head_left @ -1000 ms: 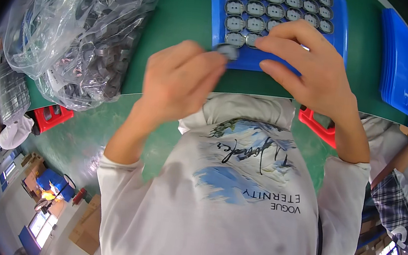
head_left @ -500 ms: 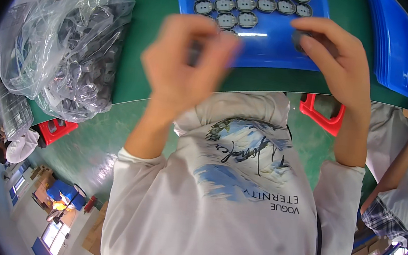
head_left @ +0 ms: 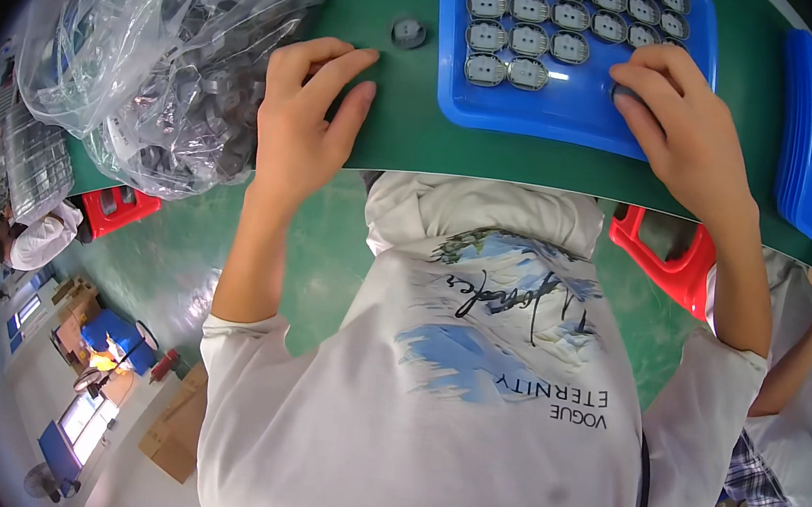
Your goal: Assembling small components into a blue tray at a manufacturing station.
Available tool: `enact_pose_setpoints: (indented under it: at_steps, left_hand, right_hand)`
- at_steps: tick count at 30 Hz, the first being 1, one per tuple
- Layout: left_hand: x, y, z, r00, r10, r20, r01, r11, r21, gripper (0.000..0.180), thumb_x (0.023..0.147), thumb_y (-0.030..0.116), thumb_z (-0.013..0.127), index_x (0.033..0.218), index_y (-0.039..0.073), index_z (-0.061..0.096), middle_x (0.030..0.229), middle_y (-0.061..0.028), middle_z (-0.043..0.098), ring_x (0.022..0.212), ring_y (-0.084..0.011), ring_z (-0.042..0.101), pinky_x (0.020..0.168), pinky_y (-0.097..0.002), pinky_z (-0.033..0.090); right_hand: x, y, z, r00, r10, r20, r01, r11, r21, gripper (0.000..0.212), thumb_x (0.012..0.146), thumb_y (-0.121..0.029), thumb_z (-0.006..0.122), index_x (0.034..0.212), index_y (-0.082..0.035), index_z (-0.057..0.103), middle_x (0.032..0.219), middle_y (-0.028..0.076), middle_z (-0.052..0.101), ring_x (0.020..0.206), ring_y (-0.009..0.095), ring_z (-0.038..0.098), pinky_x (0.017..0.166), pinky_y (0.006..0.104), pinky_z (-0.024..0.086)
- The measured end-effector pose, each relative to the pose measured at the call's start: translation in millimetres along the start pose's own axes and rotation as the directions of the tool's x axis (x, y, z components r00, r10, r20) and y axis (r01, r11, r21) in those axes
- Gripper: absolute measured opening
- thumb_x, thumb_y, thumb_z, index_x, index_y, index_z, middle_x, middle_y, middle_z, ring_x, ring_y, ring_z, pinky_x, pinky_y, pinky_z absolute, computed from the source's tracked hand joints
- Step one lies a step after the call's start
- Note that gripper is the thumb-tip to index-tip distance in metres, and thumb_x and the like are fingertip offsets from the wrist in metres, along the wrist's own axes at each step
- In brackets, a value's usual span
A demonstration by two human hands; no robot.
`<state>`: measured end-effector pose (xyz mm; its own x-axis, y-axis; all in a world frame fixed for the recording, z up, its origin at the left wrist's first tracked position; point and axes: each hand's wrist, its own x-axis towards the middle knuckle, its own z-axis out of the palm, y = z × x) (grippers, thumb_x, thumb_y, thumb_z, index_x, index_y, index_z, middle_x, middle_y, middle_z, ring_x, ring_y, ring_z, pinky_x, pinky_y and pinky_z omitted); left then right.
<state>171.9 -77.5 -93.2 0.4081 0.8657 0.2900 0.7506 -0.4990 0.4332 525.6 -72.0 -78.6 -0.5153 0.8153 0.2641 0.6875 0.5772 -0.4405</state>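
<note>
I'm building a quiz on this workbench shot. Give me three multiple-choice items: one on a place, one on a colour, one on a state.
1. Where does the loose grey part lie?
A. on the green table, left of the tray
B. inside the plastic bag
C. on the red stool

2. What colour is the tray?
A. red
B. blue
C. white

3. How is the left hand?
A. closed in a fist
B. gripping the bag
C. fingers extended, resting on the green table

Answers: 1 A, it sits alone on the table; 2 B, the rim is blue; 3 C, nothing shows in its grasp.
</note>
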Motion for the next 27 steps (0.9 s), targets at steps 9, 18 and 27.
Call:
enact_pose_setpoints:
  at_steps: [9,18,27]
  left_hand:
    - [38,7,19,0.998,0.051,-0.047,-0.052,0.999,-0.011,0.035,0.081,0.008,0.074,0.115,0.01,0.068,0.103,-0.0098,0.061,0.086,-0.0259,0.061,0.074,-0.0347,0.052]
    - [33,6,9,0.993,-0.071,-0.095,0.067,0.997,-0.049,0.031,0.08,0.004,0.073,0.11,0.009,0.067,0.106,-0.01,0.06,0.084,-0.024,0.063,0.071,-0.0337,0.053]
    - [31,3,22,0.993,-0.057,-0.104,0.051,0.997,-0.06,0.019,0.081,0.004,0.073,0.099,0.007,0.069,0.097,-0.0081,0.06,0.084,-0.0258,0.062,0.071,-0.0357,0.052]
  right_hand:
    - [-2,-4,-14,0.977,0.075,0.2,-0.077,0.997,0.001,0.019,0.084,-0.008,0.071,0.1,-0.002,0.065,0.108,0.01,0.061,0.091,0.029,0.063,0.078,0.036,0.052]
    - [4,2,-6,0.989,-0.039,0.146,0.028,0.997,0.077,0.013,0.082,-0.006,0.071,0.093,-0.002,0.064,0.109,0.01,0.061,0.09,0.028,0.063,0.077,0.0361,0.051]
    - [21,-13,7,0.989,-0.118,0.089,0.108,0.988,0.107,0.011,0.081,-0.007,0.073,0.088,-0.002,0.066,0.097,0.007,0.055,0.079,0.023,0.059,0.07,0.0358,0.049]
